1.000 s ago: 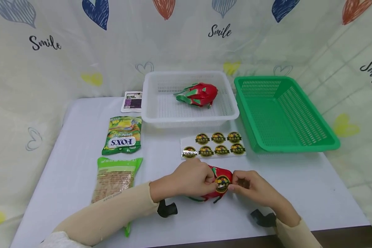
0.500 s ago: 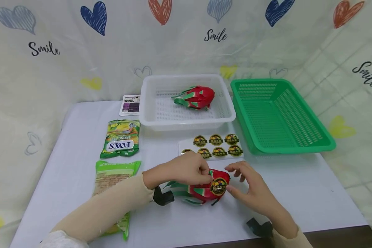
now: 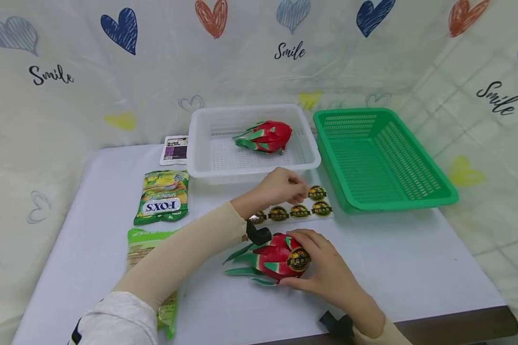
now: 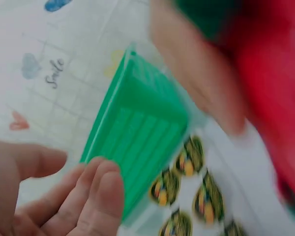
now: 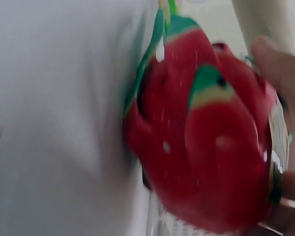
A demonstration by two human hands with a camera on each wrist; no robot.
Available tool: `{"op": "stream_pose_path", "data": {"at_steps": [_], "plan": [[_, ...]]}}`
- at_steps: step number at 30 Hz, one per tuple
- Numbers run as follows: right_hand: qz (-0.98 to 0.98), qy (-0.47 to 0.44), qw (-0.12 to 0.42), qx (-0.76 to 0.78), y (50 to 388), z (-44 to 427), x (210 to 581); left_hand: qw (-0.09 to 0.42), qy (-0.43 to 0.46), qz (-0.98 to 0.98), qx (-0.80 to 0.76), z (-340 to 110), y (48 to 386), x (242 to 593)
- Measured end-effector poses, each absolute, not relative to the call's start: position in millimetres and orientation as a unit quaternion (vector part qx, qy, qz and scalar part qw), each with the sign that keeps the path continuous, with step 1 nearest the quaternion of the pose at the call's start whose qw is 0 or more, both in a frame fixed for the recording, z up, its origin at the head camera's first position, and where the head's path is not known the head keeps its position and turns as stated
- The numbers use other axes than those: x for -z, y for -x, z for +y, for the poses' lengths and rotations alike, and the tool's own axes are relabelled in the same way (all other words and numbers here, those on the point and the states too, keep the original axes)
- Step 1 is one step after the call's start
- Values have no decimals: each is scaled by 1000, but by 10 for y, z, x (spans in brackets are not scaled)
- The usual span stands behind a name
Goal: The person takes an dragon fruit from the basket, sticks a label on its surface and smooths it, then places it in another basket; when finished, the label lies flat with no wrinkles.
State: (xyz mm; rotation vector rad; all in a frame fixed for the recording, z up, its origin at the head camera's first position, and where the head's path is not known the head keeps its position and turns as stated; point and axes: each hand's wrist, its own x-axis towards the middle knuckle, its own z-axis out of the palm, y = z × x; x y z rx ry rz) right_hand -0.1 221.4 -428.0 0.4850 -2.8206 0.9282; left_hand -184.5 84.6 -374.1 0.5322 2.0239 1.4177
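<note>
A red dragon fruit (image 3: 273, 261) with green leaf tips lies on the white table, and a round black-and-gold sticker (image 3: 298, 259) is on its right side. My right hand (image 3: 330, 268) grips this fruit, with the thumb at the near side and the fingers over the far side. Beyond it, my left hand (image 3: 280, 188) hovers over the sticker sheet (image 3: 311, 217), hiding part of it. In the left wrist view, the thumb and fingers of my left hand (image 4: 64, 201) are loosely bent and apart, with nothing visible between them.
A white basket (image 3: 252, 175) holding another dragon fruit (image 3: 267, 136) stands at the back. To its right is a green basket (image 3: 393, 206). A Fox's candy bag (image 3: 163, 196), a green-topped packet (image 3: 140, 244) and a purple-and-white packet (image 3: 174, 149) lie on the left.
My left hand has left the fruit and moved forward to the sticker sheet. My right hand, which was pressing at the sticker and then came away, now holds the fruit.
</note>
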Motion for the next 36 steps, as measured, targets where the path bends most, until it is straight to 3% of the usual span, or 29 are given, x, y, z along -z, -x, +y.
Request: {"op": "stream_pose_path", "data": {"at_steps": [5, 9, 18, 26, 36], "plan": [[-939, -163, 121, -279, 4, 2058, 4323, 363, -97, 684, -625, 1197, 1915, 3739], [-934, -160, 144, -284, -20, 1991, 4341, 403, -79, 647, -642, 1398, 1929, 3752], [-907, -206, 145, -338, -55, 2029, 4367, 420, -53, 618, -662, 1679, 1927, 3825], [-882, -218, 79, -411, -88, 2536, 4319, 432, -51, 609, -663, 1720, 1964, 3816], [-900, -151, 95, -398, -112, 3413, 4017, 444, -57, 595, -668, 1799, 1954, 3857]]}}
